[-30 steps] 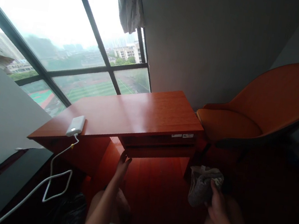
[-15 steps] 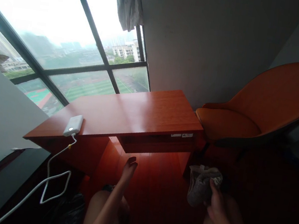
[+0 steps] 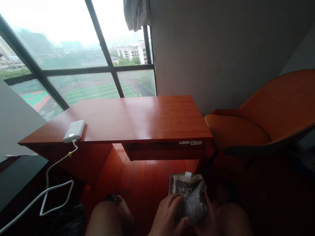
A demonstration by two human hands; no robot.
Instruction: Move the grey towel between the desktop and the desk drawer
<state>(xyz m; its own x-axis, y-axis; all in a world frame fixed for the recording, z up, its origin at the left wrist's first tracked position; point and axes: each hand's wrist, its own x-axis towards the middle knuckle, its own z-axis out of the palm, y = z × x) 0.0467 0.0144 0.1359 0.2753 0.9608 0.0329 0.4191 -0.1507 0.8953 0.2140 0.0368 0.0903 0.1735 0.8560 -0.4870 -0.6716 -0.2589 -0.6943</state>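
Observation:
A folded, fuzzy grey-and-brown cloth [image 3: 195, 205] with a pale border and a small white tag is held above my knees. Around its right side wraps my right hand [image 3: 209, 223], the fingers partly hidden behind the fabric. From the left, my left hand [image 3: 167, 219] grips the same cloth, fingers over its left part and thumb at its lower edge.
Ahead is a reddish wooden desk [image 3: 145, 120] with an open shelf under its top. A white power-bank-like device [image 3: 74, 130] lies on it, trailing a white cable [image 3: 50, 189]. At right stands an orange chair [image 3: 287, 109]; a black plastic bag [image 3: 71, 221] is lower left.
My left hand has come from over the floor, where it held nothing, onto the cloth. My right hand has brought the cloth leftward, and the cloth is spread a little wider.

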